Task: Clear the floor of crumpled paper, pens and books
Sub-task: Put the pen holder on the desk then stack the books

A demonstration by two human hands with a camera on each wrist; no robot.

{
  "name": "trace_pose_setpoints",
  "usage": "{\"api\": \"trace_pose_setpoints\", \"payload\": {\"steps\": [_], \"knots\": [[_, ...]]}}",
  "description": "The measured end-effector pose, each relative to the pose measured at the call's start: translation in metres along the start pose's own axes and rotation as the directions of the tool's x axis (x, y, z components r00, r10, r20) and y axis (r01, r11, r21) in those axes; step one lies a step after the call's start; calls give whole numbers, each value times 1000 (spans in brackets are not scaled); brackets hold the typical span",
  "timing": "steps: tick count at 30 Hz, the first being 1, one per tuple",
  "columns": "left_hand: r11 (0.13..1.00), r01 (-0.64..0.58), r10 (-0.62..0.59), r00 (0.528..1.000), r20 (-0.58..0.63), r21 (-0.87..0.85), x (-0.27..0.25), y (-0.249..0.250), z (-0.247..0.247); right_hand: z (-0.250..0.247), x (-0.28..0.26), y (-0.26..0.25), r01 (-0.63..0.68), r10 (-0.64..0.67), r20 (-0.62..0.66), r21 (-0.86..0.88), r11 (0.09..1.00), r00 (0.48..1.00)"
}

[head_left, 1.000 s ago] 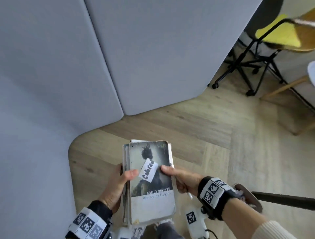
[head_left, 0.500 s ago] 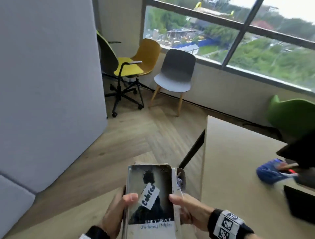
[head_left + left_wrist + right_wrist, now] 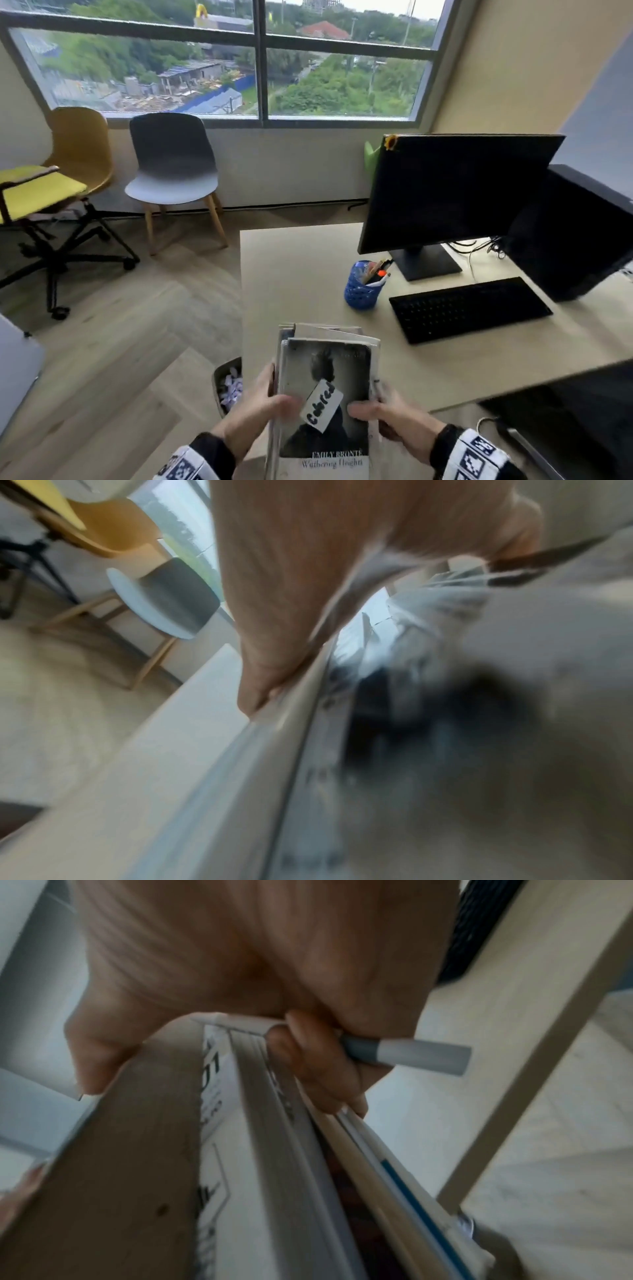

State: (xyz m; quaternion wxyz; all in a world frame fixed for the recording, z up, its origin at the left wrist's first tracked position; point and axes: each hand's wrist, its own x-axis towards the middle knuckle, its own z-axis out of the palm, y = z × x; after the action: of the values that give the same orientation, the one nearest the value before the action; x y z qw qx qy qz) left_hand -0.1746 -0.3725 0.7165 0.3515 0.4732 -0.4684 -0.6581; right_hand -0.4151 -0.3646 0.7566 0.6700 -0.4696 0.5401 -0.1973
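Office table (image 3: 294,274) now fills the view, where a second ago only floor and partition showed. Both hands, left hand (image 3: 263,407) and right hand (image 3: 387,414), clamp the books (image 3: 325,377) just above its near edge; right also pinches a pen (image 3: 407,1056). Set-down looks next.

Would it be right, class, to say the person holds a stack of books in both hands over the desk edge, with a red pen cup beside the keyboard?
Not quite: the pen cup is blue, not red, as the head view shows. The rest stands: both the left hand and the right hand hold the stack of books over the desk edge, and the cup stands beside the keyboard.
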Motion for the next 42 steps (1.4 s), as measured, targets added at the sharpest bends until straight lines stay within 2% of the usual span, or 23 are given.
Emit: {"api": "trace_pose_setpoints", "payload": {"steps": [4,6,8,11,13,15,17,21,24,27,29,33,36,39,42], "knots": [[967,-50,24,994,103,251,71,9,48,-98,33,4,152,-161,-22,-211,965,987],[932,-55,38,998,56,359,92,10,67,-133,47,-2,228,-241,13,-378,897,970],[911,-105,120,993,-13,399,101,14,82,-158,60,-7,286,-309,31,-474,833,950],[842,-191,259,963,-68,505,110,24,97,-181,75,-8,349,-375,84,-588,729,923],[788,-203,279,959,-43,582,115,22,101,-187,81,-5,361,-372,138,-679,639,918],[737,-189,270,963,-26,648,119,9,98,-187,84,-1,351,-330,166,-674,650,929],[728,-154,237,971,-34,668,121,0,95,-187,87,0,362,-324,183,-642,676,928],[739,-110,200,978,-60,664,125,-2,98,-192,97,6,367,-310,202,-606,706,929],[760,-62,203,968,-146,647,125,-3,101,-193,103,11,350,-297,191,-600,719,936],[809,-53,216,953,-212,585,123,4,105,-195,103,5,409,-371,184,-541,735,910],[841,-30,192,950,-247,540,120,14,105,-197,99,-4,423,-369,206,-482,768,906],[921,82,40,953,-301,382,107,16,102,-194,93,-23,358,-279,240,-411,838,930],[976,140,-82,946,-313,169,108,10,97,-180,104,-21,231,-152,206,-450,862,967],[961,275,-249,915,-317,37,116,12,88,-162,118,-10,97,-54,98,-508,856,994],[928,361,-308,883,-355,91,128,6,77,-152,124,-1,40,-14,55,-514,857,998]]}}
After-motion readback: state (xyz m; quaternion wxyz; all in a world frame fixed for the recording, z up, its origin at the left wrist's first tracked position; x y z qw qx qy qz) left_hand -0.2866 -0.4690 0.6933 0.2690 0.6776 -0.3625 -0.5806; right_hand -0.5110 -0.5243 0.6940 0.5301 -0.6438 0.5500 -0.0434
